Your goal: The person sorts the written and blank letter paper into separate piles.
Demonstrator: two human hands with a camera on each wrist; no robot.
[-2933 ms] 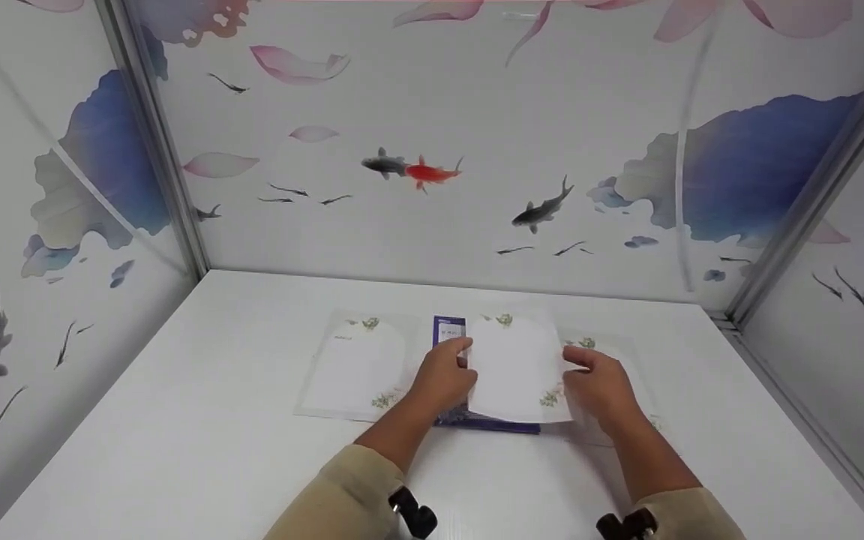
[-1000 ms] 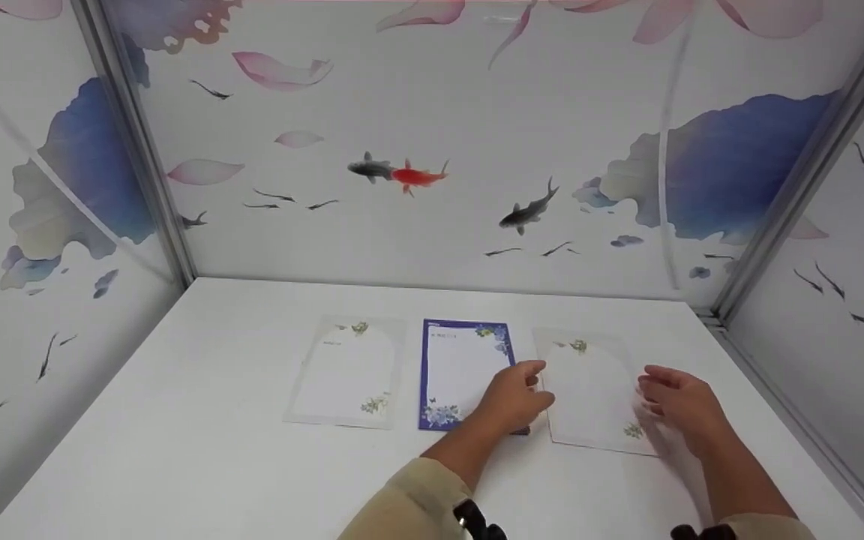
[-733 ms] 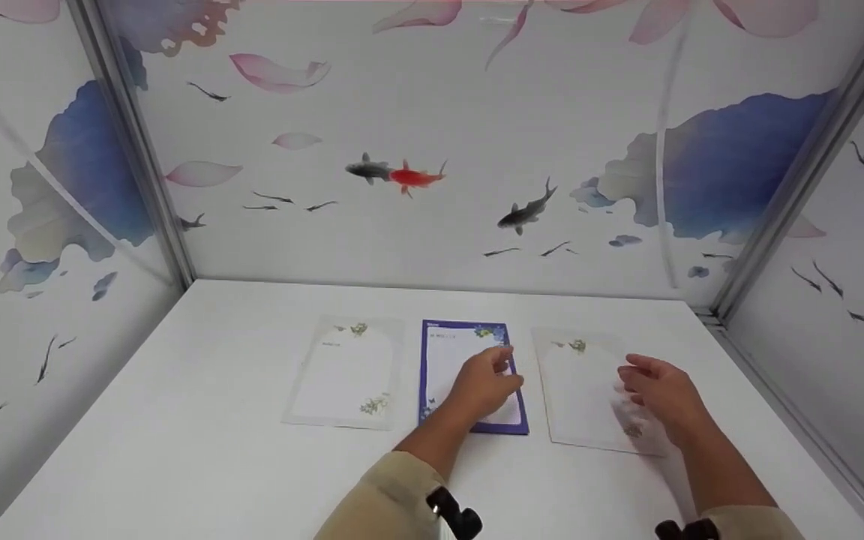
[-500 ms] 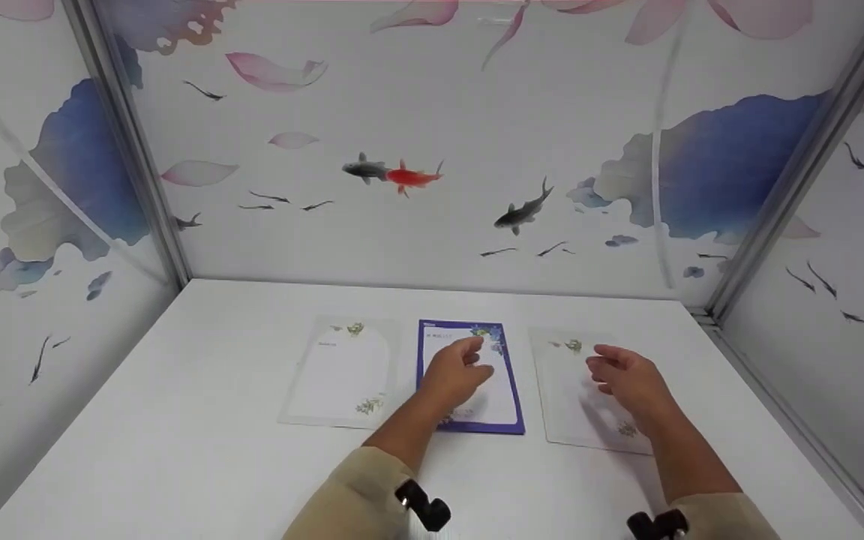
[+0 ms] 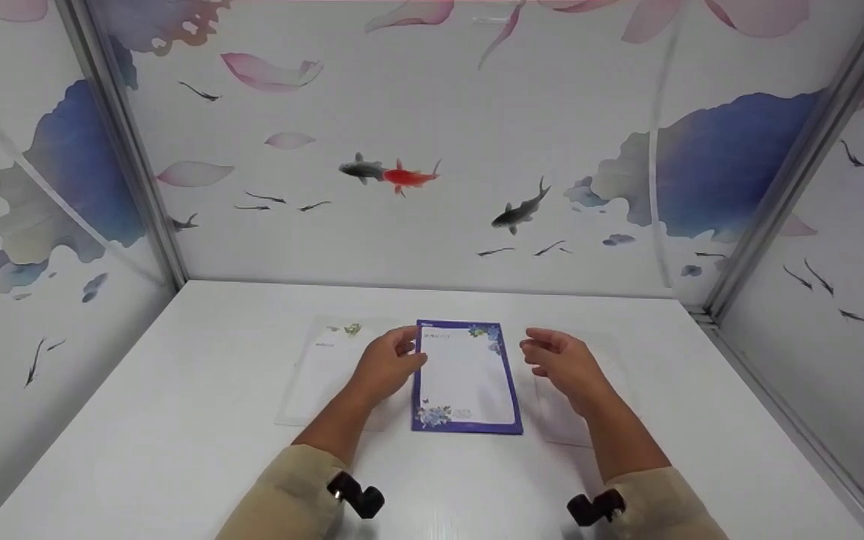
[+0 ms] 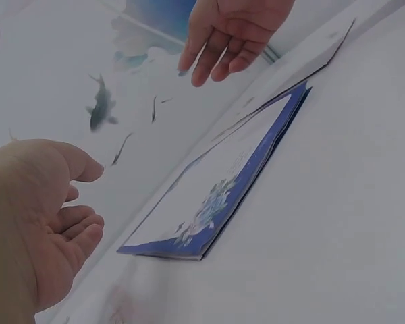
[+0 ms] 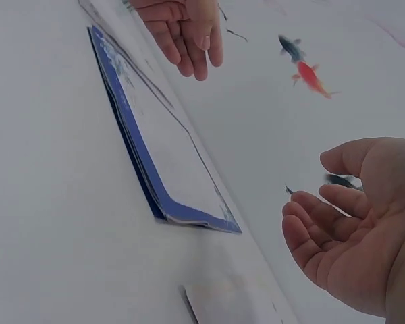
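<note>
A pad of letter paper with a blue-purple border and blue flowers (image 5: 466, 375) lies flat in the middle of the table. My left hand (image 5: 387, 364) hovers at its left edge with loosely bent fingers; in the left wrist view a gap shows between that hand (image 6: 47, 216) and the pad (image 6: 209, 182). To the right of the pad hovers my right hand (image 5: 563, 367), fingers relaxed and holding nothing. Under the left hand lies a pale floral sheet (image 5: 312, 397). Another pale sheet (image 5: 563, 420) is partly hidden beneath the right hand.
White table (image 5: 177, 450) stretches around the papers. Printed panels (image 5: 432, 247) with fish and petals wall it at the back and both sides, joined by metal posts (image 5: 132, 150). Black clips (image 5: 357, 495) sit at both sleeve cuffs.
Earlier both hands held a floral sheet over the pad; by one second ago it lay at the right and the hands had let go. Since then both hands have moved left, uncovering the pad.
</note>
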